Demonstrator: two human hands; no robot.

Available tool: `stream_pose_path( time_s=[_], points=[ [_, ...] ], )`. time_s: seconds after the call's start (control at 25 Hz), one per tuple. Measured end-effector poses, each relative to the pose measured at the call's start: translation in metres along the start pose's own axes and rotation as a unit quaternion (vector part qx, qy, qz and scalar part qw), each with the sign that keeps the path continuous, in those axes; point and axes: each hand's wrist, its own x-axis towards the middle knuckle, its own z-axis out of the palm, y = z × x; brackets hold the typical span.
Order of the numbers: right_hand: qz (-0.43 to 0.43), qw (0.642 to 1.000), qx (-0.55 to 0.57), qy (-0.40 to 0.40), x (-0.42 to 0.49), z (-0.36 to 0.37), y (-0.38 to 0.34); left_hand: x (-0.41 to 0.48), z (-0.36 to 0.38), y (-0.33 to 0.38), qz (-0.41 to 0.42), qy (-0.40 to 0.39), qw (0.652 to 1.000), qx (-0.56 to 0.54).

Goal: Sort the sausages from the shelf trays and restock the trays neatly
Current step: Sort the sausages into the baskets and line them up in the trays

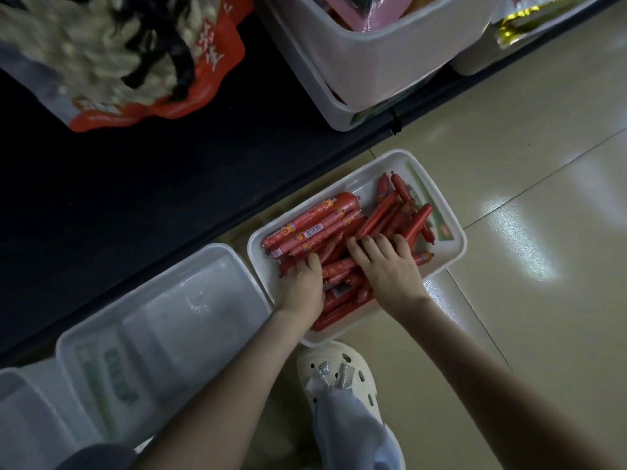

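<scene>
Shop: stocked shelf (142, 205), snack packets (217, 66).

It is dim where I work, and the corners fall darker. The shelf base (135, 205) is near black, with no detail. Light comes from overhead, I think, for it glares in pale smears on the glossy floor tiles (522, 239) at my right. The red bag (101, 56) at the top is blurred. Straight edges bow near the borders. The sausages (315, 225) under my left hand (302, 283) and right hand (390, 266) show fairly sharp.
</scene>
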Motion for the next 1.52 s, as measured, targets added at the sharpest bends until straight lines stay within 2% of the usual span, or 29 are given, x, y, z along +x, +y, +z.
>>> stream_pose_path(
  time_s=[0.12, 0.28, 0.48, 0.56, 0.6, 0.64, 0.68, 0.72, 0.76, 0.8, 0.84, 0.96, 1.08, 1.2, 1.4, 1.52],
  points=[
    [-0.02, 0.999, 0.03, 0.021, -0.003, -0.004, 0.003, -0.003, -0.02, 0.001, -0.006, -0.03, 0.997, -0.065],
    [-0.009, 0.998, 0.062, 0.008, -0.011, -0.024, -0.002, -0.025, -0.047, -0.004, -0.003, -0.06, 0.992, -0.114],
    [0.0, 0.991, 0.114, 0.066, 0.014, -0.094, -0.001, -0.064, -0.111, -0.004, 0.003, -0.093, 0.974, -0.206],
    [0.07, 0.98, 0.156, 0.102, 0.026, -0.137, 0.0, -0.079, -0.146, -0.004, -0.005, -0.08, 0.954, -0.29],
    [0.145, 0.958, 0.223, 0.109, 0.029, -0.16, -0.002, -0.087, -0.164, -0.003, -0.012, -0.073, 0.932, -0.355],
    [0.233, 0.902, 0.351, 0.095, 0.032, -0.188, -0.005, -0.096, -0.182, -0.003, -0.019, -0.067, 0.903, -0.424],
    [0.3, 0.798, 0.518, 0.07, 0.035, -0.218, -0.01, -0.107, -0.201, -0.002, -0.018, -0.058, 0.879, -0.474],
    [0.319, 0.669, 0.67, 0.035, 0.036, -0.249, -0.017, -0.118, -0.217, -0.001, -0.003, -0.054, 0.86, -0.508],
    [0.288, 0.552, 0.783, -0.007, 0.036, -0.276, -0.024, -0.134, -0.234, 0.001, 0.022, -0.054, 0.845, -0.532],
    [0.252, 0.485, 0.836, -0.043, 0.034, -0.298, -0.033, -0.15, -0.248, 0.004, 0.053, -0.057, 0.834, -0.546],
    [0.231, 0.458, 0.856, -0.06, 0.034, -0.318, -0.042, -0.166, -0.261, 0.008, 0.082, -0.058, 0.828, -0.551],
    [0.202, 0.439, 0.874, -0.036, 0.031, -0.372, -0.068, -0.218, -0.295, 0.014, 0.143, -0.041, 0.825, -0.545],
    [0.168, 0.443, 0.88, -0.019, 0.025, -0.413, -0.088, -0.261, -0.315, 0.007, 0.174, 0.005, 0.829, -0.532],
    [0.123, 0.471, 0.873, -0.023, 0.017, -0.445, -0.115, -0.303, -0.325, -0.009, 0.144, 0.065, 0.821, -0.549],
    [0.092, 0.476, 0.874, -0.043, 0.009, -0.485, -0.172, -0.369, -0.336, -0.042, 0.101, 0.115, 0.779, -0.608],
    [0.087, 0.476, 0.873, -0.053, 0.01, -0.499, -0.207, -0.402, -0.338, -0.069, 0.094, 0.11, 0.76, -0.634]
  ],
)
